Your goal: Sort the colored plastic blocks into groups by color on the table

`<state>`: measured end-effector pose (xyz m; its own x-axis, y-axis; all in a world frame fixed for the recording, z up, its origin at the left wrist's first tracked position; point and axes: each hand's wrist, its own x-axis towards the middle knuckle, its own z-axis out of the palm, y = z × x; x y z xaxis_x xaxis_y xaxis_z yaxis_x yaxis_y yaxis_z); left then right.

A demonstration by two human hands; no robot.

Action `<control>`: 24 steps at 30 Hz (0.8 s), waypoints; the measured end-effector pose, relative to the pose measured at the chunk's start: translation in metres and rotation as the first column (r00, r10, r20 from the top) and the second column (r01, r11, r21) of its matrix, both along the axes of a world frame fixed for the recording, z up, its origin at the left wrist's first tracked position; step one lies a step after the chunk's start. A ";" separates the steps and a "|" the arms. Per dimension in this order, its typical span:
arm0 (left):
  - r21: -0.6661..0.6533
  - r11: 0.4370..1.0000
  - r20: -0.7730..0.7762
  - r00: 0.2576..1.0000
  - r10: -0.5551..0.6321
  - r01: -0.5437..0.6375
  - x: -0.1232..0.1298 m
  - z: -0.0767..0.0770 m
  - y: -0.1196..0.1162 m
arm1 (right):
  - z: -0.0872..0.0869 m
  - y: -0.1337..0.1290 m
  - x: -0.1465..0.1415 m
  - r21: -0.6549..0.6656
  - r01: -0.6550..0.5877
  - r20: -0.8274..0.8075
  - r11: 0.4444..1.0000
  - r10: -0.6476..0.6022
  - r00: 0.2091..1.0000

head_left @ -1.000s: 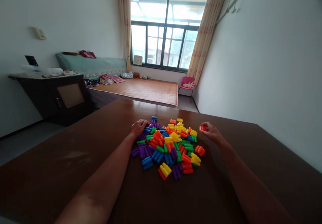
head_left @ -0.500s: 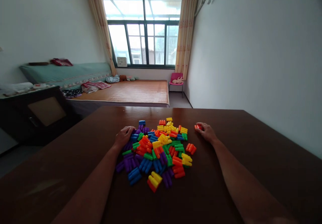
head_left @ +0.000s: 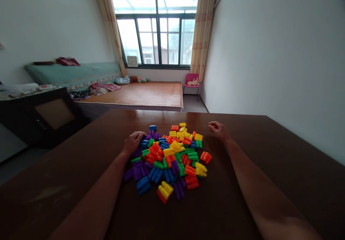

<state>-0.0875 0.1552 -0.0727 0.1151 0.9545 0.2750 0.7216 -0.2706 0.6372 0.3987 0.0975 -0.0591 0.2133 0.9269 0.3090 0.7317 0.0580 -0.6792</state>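
A loose pile of plastic building blocks (head_left: 176,147), each made of joined tubes, lies on the brown table (head_left: 215,204). They are red-orange, yellow, green, blue and purple. My left hand (head_left: 134,141) rests at the pile's left edge beside purple and blue blocks, its fingers loosely stretched out with nothing visible in them. Right of the pile's far side, my right hand (head_left: 218,129) is closed with its fingers curled. The red-orange block seen at its fingertips earlier is now hidden. One red-orange block (head_left: 206,157) lies apart at the pile's right edge.
Beyond the table stands a bed (head_left: 137,95) with a woven mat and cloths. A dark cabinet (head_left: 40,114) is at the left. A pink chair (head_left: 192,78) stands by the window, and a white wall (head_left: 269,53) runs along the right.
My right hand has shifted slightly away from me and curled in, and the red-orange block at its fingertips has gone from sight. My left hand stays by the pile. The view has tilted slightly.
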 end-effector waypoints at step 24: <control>0.031 0.998 0.030 0.998 -0.053 0.052 -0.005 -0.006 0.004 | 0.025 -0.024 0.037 -0.299 -0.319 -0.406 0.899 0.183 0.895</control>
